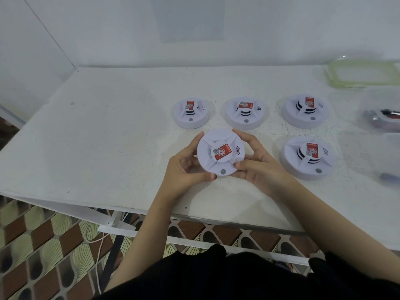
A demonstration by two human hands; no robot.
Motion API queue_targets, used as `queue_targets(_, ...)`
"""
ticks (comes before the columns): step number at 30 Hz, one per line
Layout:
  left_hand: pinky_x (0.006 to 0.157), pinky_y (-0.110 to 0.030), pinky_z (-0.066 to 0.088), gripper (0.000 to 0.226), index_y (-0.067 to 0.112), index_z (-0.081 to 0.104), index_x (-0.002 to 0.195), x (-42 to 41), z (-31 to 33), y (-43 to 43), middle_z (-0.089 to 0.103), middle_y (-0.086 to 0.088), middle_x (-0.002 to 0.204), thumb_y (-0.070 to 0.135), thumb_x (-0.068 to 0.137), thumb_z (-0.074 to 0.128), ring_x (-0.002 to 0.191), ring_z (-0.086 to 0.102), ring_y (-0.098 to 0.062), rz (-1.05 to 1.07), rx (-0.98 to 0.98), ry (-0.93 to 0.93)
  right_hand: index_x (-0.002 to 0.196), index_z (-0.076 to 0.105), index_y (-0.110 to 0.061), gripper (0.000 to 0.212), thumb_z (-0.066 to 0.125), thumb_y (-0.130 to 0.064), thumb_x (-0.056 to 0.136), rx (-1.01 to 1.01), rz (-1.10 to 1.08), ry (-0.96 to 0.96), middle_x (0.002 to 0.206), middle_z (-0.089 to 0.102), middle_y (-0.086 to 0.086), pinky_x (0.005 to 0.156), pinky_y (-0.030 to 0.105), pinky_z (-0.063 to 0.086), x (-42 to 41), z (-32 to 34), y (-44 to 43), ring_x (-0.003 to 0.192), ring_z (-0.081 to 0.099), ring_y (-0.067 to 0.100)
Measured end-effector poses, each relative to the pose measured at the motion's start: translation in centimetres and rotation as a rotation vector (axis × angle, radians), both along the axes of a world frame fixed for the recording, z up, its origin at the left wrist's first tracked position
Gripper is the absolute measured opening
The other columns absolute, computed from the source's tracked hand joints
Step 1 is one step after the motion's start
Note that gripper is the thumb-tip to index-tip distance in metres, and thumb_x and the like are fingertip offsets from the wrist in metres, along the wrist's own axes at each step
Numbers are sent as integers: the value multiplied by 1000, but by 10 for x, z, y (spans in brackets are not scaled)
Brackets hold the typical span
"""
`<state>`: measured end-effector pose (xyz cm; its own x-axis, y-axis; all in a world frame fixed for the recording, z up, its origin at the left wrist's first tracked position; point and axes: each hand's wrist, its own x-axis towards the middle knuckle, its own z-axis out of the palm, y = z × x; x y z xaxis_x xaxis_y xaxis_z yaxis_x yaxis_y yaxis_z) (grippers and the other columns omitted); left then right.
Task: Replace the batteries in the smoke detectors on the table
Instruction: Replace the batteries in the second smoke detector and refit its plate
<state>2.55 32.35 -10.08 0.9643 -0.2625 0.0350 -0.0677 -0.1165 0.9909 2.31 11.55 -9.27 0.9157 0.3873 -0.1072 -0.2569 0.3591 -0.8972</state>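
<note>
While both hands clasp it by the rim, the held smoke detector [220, 155] sits between them over the near half of the white table [108, 137], its face turned up toward the camera. Whether its underside touches the tabletop cannot be told. A red-and-white sticker [223, 152] covers its raised centre, and a small grey button [223, 171] shows at the near rim. The left hand [184, 169] grips the left side, fingers curled around the far-left rim and thumb pressed to the near edge beside the button. The right hand [257, 165] grips the right side, fingers wrapped over the far-right rim and thumb laid on the face close to the button.

Four more white detectors lie flat on the table, all apart from one another. Just beyond the grip is the far-left detector [191, 113]. Beyond and slightly right is the far-middle detector [245, 113], and further right the far-right detector [304, 110]. Directly right of the grip, past the right hand, lies the near-right detector [308, 156].

Well to the right of the grip, at the edge of view, a clear plastic tub [376, 98] holds dark and reddish items too blurred to name. Nearer than it, a second clear tub [394, 148] holds a small dark object [387, 176], also blurred. Beyond both, a green-rimmed lid [363, 74] lies flat on the table.
</note>
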Motion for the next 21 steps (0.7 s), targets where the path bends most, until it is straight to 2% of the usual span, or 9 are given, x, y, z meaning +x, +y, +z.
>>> queue_targets(10, 89, -29, 53, 86, 9, 38, 146, 0, 0, 0, 60, -6, 133, -1, 70, 76, 116, 61, -24, 1, 12, -5, 135, 43, -28, 70, 54, 6, 75, -11, -5, -1, 109, 64, 19, 89, 45, 53, 0, 0, 0, 99, 63, 32)
queue_targets(15, 93, -44, 54, 87, 13, 39, 146, 2, -1, 1, 60, -9, 132, 0, 69, 77, 115, 59, -33, -21, 20, 12, 133, 44, -30, 69, 53, 6, 75, -12, -3, 4, 106, 65, 17, 87, 43, 54, 0, 0, 1, 98, 63, 31)
queue_targets(21, 93, -41, 54, 87, 13, 39, 146, 0, 1, 1, 60, -7, 132, 4, 69, 79, 115, 60, -28, -11, 19, 7, 133, 44, -29, 69, 54, 6, 74, -13, -11, 7, 108, 65, 18, 89, 44, 53, 0, 1, 1, 98, 63, 31)
